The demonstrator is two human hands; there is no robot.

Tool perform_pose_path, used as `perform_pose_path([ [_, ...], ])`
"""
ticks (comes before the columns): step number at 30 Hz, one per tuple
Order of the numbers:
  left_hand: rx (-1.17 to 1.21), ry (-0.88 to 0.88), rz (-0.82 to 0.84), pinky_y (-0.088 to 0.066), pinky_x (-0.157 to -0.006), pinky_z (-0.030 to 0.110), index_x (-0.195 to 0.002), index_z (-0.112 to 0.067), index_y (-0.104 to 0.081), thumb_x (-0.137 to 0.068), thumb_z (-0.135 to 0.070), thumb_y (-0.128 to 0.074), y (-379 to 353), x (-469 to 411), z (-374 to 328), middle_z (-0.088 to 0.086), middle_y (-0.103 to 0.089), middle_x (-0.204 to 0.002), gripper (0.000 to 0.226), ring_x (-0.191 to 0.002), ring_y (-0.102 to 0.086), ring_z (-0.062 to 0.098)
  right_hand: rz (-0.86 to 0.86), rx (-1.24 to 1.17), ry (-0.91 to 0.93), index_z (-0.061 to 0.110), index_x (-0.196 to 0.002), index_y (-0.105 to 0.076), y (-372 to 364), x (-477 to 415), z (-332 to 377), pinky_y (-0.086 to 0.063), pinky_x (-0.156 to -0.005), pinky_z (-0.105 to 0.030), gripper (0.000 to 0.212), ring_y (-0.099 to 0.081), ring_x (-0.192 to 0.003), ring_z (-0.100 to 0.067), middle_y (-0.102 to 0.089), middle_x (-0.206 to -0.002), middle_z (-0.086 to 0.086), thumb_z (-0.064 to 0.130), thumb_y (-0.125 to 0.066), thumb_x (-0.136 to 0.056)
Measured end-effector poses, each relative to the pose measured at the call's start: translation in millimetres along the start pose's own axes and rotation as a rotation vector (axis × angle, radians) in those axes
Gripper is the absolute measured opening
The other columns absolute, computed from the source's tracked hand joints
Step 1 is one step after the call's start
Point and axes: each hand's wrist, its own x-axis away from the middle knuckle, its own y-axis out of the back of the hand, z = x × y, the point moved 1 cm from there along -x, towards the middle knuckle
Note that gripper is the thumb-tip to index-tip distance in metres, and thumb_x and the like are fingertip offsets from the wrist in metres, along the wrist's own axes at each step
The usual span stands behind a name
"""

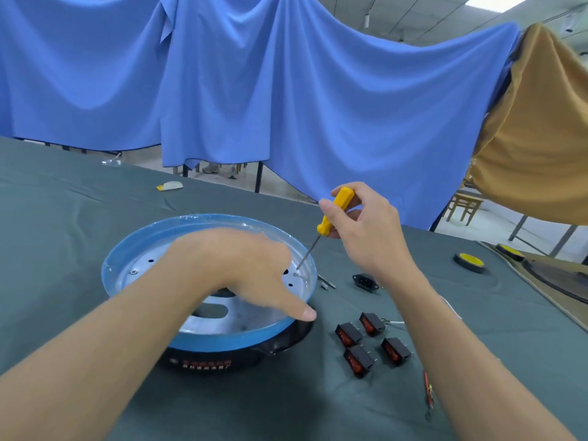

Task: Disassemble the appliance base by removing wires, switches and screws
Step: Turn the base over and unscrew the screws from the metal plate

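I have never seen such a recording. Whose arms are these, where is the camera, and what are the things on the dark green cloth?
There is no machine: a person works with bare hands, and the one picture comes from a camera on their head, looking down. The left hand rests on the round appliance base, thumb on its blue rim. The right hand grips a yellow screwdriver, its tip at a screw inside. On the table beside lie four black switches and a black socket.
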Motion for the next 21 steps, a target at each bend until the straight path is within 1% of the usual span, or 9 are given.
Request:
perform_pose_path([
  [1, 0.024, -0.013, 0.016, -0.046, -0.074, 0.031, -0.085, -0.018, -0.061, -0.071, -0.082, -0.051, 1.2, -0.2, 4.4, 0.000, -0.066, -0.085, 0.066, -0.080, -0.061, 0.019, 0.003, -0.003, 0.000, 0.022, -0.092, -0.059, -0.6, -0.3, -0.1, -0.057, -0.080, -0.044, 0.010, -0.070, -0.065, -0.011, -0.069, -0.068, 0.002, 0.030, -0.065, -0.091],
  [4, 0.059, -0.026, 0.076, -0.047, -0.090, 0.032, -0.120, -0.018, -0.062, -0.067, -0.081, -0.056, 2.7, -2.0, 14.5, -0.010, -0.067, -0.117, 0.083, -0.106, -0.061, 0.016, 0.029, 0.007, -0.009, 0.019, -0.093, -0.060, -6.3, -0.2, -1.6, -0.058, -0.079, -0.042, 0.012, -0.070, -0.064, -0.009, -0.068, -0.066, 0.003, 0.029, -0.066, -0.091],
  [6, 0.054, -0.043, 0.070, -0.047, -0.091, 0.034, -0.122, -0.017, -0.061, -0.064, -0.081, -0.060, 2.8, -6.5, 17.0, -0.007, -0.067, -0.118, 0.086, -0.110, -0.061, 0.018, 0.046, 0.024, -0.022, 0.019, -0.094, -0.060, -10.0, -0.3, -3.5, -0.058, -0.079, -0.041, 0.012, -0.069, -0.063, -0.008, -0.067, -0.065, 0.005, 0.029, -0.066, -0.091],
  [9, 0.073, -0.068, 0.045, -0.048, -0.077, 0.033, -0.091, -0.011, -0.064, -0.061, -0.081, -0.064, 4.6, -13.7, 15.6, -0.004, -0.069, -0.083, 0.076, -0.083, -0.063, 0.021, 0.065, 0.044, -0.013, 0.018, -0.093, -0.060, -9.3, -4.1, -1.6, -0.057, -0.079, -0.040, 0.013, -0.069, -0.065, -0.010, -0.068, -0.067, 0.003, 0.029, -0.066, -0.091],
  [10, 0.067, -0.071, 0.021, -0.043, -0.066, 0.031, -0.072, -0.013, -0.055, -0.061, -0.081, -0.064, 6.1, -14.0, 13.7, -0.005, -0.056, -0.062, 0.070, -0.064, -0.054, 0.020, 0.068, 0.062, 0.000, 0.016, -0.093, -0.060, -8.4, -5.1, 0.1, -0.057, -0.079, -0.041, 0.014, -0.070, -0.066, -0.012, -0.068, -0.068, 0.001, 0.029, -0.065, -0.091],
  [12, 0.039, -0.077, 0.017, -0.033, -0.059, 0.031, -0.063, -0.019, -0.042, -0.062, -0.080, -0.063, 8.8, -13.3, 10.9, -0.006, -0.035, -0.056, 0.065, -0.056, -0.036, 0.019, 0.078, 0.099, 0.028, 0.014, -0.093, -0.059, -7.6, -7.4, 2.1, -0.056, -0.079, -0.044, 0.017, -0.070, -0.069, -0.016, -0.068, -0.073, -0.002, 0.029, -0.065, -0.091],
  [17, 0.015, -0.071, 0.084, -0.046, -0.095, 0.034, -0.114, -0.020, -0.064, -0.063, -0.082, -0.060, 6.3, -15.3, 13.2, -0.006, -0.065, -0.108, 0.080, -0.101, -0.058, 0.018, 0.139, 0.225, 0.138, 0.016, -0.098, -0.057, -16.4, -12.4, 12.0, -0.053, -0.073, -0.043, 0.022, -0.065, -0.075, -0.027, -0.064, -0.078, -0.009, 0.030, -0.068, -0.087],
  [19, 0.028, -0.111, 0.065, -0.040, -0.094, 0.030, -0.133, -0.039, -0.053, -0.065, -0.081, -0.060, 5.6, -16.8, 13.0, -0.015, -0.058, -0.127, 0.080, -0.116, -0.051, 0.014, 0.164, 0.272, 0.195, 0.020, -0.103, -0.052, -22.3, -17.1, 19.1, -0.051, -0.072, -0.042, 0.028, -0.059, -0.074, -0.028, -0.061, -0.075, -0.009, 0.030, -0.070, -0.084],
  [21, 0.058, -0.166, 0.062, -0.033, -0.089, 0.028, -0.136, -0.052, -0.043, -0.067, -0.079, -0.060, 5.4, -17.1, 12.6, -0.022, -0.051, -0.124, 0.075, -0.109, -0.043, 0.008, 0.187, 0.317, 0.240, 0.023, -0.100, -0.050, -29.0, -20.8, 23.9, -0.049, -0.071, -0.041, 0.029, -0.056, -0.073, -0.028, -0.058, -0.070, -0.004, 0.030, -0.071, -0.082],
])
